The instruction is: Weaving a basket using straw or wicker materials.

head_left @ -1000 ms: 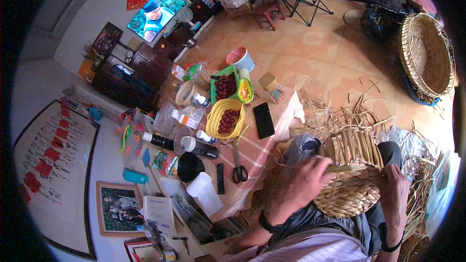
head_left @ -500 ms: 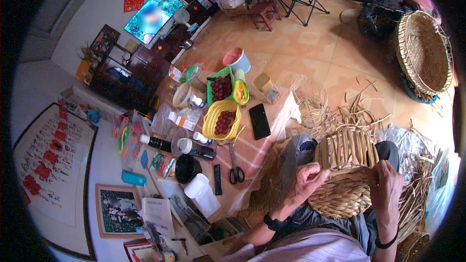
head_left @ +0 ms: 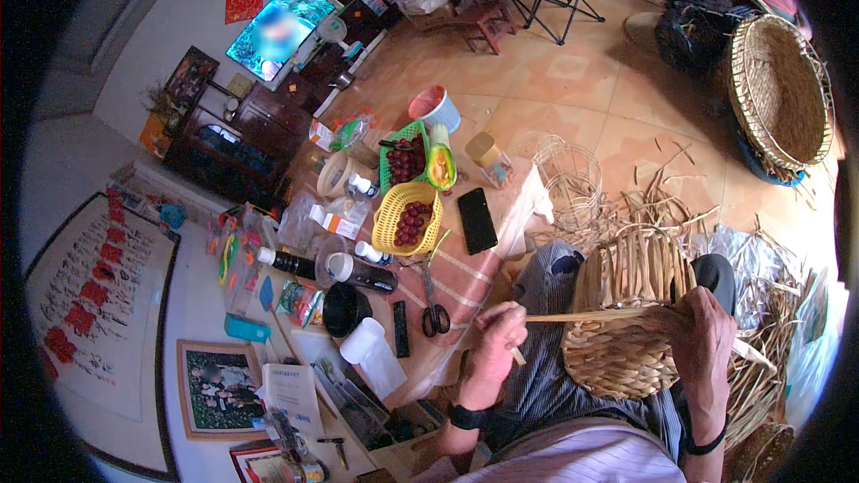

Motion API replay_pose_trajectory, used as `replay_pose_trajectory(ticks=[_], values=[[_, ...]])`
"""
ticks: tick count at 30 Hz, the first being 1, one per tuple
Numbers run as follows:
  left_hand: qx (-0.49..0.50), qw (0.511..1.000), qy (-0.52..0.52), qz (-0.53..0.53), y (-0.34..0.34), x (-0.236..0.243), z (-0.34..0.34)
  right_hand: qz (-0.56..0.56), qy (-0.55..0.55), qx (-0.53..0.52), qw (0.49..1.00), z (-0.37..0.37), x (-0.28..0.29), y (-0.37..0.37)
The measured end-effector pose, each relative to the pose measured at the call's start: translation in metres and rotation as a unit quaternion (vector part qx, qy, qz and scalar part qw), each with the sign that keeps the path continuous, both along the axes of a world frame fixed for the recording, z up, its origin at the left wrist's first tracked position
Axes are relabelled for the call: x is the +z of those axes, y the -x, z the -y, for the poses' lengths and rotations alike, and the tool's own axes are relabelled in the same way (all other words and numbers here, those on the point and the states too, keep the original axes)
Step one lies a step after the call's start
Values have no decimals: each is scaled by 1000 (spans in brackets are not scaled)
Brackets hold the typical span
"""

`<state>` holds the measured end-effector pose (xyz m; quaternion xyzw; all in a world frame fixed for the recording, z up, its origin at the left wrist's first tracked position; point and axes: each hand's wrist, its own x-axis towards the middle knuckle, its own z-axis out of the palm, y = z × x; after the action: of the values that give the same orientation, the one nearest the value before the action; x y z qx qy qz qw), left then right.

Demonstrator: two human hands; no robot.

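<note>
Beside a cluttered table (head_left: 468, 279), left hand (head_left: 501, 331) and right hand (head_left: 701, 326) are grasping a strip (head_left: 577, 316); at eleven o'clock, television (head_left: 279, 30) glowing.

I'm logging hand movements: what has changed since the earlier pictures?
The left hand has moved left, away from the woven basket, and a flat strip now stretches from that hand across the basket toward the right hand. The right hand stays at the basket's right side; the phone and scissors lie as before.
</note>
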<state>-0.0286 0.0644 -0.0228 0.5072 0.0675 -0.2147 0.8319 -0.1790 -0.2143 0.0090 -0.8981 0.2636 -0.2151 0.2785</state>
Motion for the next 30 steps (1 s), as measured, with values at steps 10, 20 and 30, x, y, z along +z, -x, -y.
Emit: replay_pose_trajectory(ticks=[10, 20, 30], values=[[122, 992, 22, 12, -17, 3, -60, -36, -21, 26, 999, -2, 21, 5], [-228, 694, -567, 381, -21, 75, 17, 54, -14, 82, 995, 28, -5, 13], [-161, 574, -461, 658, -3, 93, 108, -33, 8, 26, 999, 36, -10, 0]])
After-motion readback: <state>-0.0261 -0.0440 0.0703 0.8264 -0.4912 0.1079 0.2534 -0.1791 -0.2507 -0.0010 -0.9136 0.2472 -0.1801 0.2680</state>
